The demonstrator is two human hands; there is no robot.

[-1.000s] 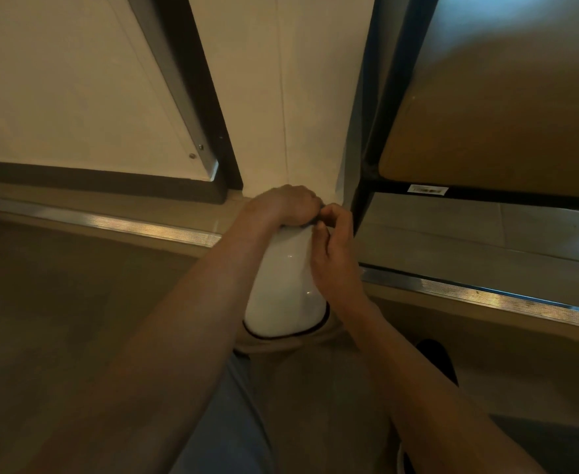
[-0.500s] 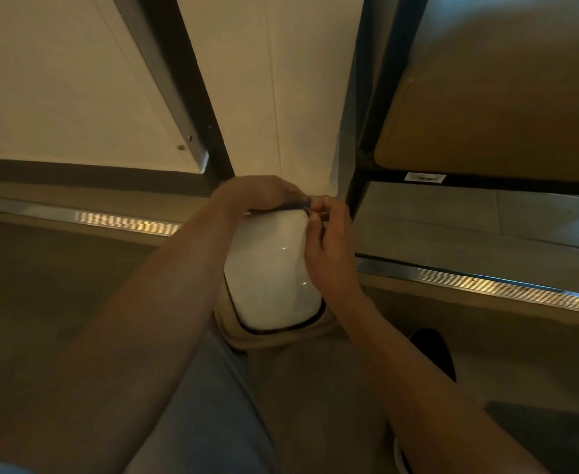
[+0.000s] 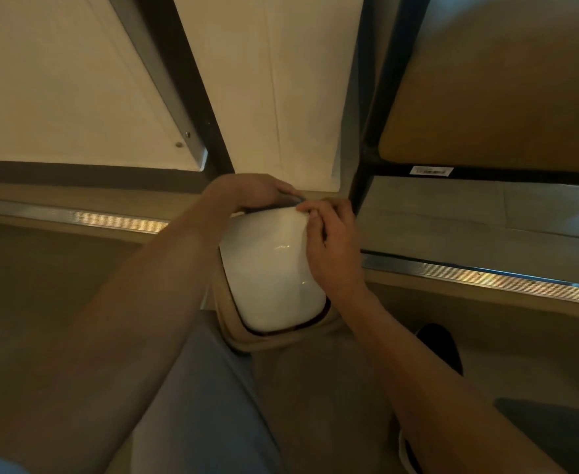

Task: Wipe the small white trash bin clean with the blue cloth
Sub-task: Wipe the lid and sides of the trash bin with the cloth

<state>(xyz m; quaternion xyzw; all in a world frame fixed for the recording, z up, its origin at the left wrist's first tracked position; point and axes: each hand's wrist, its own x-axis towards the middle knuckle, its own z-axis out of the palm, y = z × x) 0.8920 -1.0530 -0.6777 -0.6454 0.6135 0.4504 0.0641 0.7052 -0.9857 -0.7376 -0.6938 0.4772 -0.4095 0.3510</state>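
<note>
Small white trash bin [image 3: 274, 268] lies tipped on the person's lap, propped on the knee, its beige rim collar [image 3: 264, 340] toward the near side and its closed base toward the far wall.

Left hand [image 3: 247, 191] is curled over the far end of the bin, pressing a dark strip of material against it. This strip is presumably the blue cloth [image 3: 281, 205]; only a thin edge shows under the fingers, and colour is hard to read in the warm light.

Right hand [image 3: 332, 248] rests along the bin's right flank, thumb and forefinger pinching at the far right corner where the cloth edge ends. Whether it pinches cloth, bin or both I cannot tell.

Handling judgement: the bin reads as thin glossy plastic. Highlights on the shell suggest a smooth, slippery surface. Likely light and hollow, stiff enough to hold form but liable to flex if squeezed mid-wall. Not fragile. The best hold looks to be the rim collar or the rounded corners, where the shell is stiffest, with one hand steadying while the other wipes. The cloth is soft, limp and conforms to curves.

Surroundings: tiled floor with a metal threshold strip [image 3: 469, 271], dark metal frame [image 3: 192, 97], dark shoe [image 3: 442, 347] at near right.
</note>
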